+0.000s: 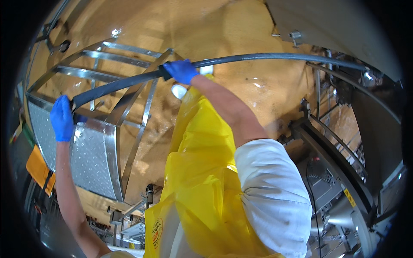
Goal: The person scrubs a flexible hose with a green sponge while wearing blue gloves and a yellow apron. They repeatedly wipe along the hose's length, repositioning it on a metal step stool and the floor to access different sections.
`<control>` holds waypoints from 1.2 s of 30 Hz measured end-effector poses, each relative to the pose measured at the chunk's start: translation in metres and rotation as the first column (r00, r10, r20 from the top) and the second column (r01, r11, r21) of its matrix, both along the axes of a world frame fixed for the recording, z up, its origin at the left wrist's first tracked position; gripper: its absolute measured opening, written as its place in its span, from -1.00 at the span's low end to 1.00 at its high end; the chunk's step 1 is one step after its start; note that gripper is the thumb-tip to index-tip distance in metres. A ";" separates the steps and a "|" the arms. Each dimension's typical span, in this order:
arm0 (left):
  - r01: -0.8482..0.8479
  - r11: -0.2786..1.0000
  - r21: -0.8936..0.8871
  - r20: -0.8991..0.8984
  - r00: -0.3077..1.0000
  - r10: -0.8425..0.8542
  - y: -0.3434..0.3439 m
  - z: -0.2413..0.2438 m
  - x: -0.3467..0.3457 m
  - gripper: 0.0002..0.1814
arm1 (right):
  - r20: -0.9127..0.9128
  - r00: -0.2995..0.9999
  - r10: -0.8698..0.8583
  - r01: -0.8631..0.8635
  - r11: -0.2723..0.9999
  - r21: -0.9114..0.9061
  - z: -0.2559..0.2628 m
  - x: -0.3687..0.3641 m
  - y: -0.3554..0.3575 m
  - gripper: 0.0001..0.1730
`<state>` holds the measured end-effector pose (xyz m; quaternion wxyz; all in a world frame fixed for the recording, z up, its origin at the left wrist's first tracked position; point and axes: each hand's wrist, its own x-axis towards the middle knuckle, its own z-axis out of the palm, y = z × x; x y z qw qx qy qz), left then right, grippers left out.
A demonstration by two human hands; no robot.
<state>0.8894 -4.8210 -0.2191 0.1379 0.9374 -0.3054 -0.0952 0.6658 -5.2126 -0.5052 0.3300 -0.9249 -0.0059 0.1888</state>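
Observation:
A dark grey hose [258, 56] arcs across the view and ends in a thicker dark sleeve [116, 86]. My right hand [181, 71], in a blue glove, grips it at a black collar. At the sleeve's far end, my left hand [62, 120], also blue-gloved, is closed around a dark end piece mostly hidden by its fingers. This end is over the tread-plate platform [88, 154] of a metal step stand [106, 75]. A yellow apron [200, 154] covers my front, and white footwear [179, 91] shows beneath it.
The tan floor [226, 29] looks wet and shiny. To the right stand metal machinery with a curved frame [335, 167] and a large grey panel [322, 22]. An orange item [40, 167] hangs beside the platform at left. Wheeled metal legs [53, 42] are at upper left.

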 end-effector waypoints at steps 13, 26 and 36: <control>-0.222 0.974 -0.053 -0.113 0.970 0.215 0.022 -0.003 -0.001 -0.57 | 0.027 0.994 -0.102 0.101 0.860 -0.500 -0.023 -0.107 -0.153 -0.79; 0.306 0.951 0.038 -0.008 0.952 -0.306 -0.199 0.008 -0.136 -0.39 | -0.178 0.974 -0.141 0.027 0.850 -0.526 -0.023 -0.127 -0.217 -0.52; 0.172 0.789 0.590 -0.066 0.984 -0.166 -0.208 -0.126 -0.139 -0.54 | 0.042 0.818 -0.574 0.573 0.807 -0.140 -0.026 -0.086 -0.191 -0.51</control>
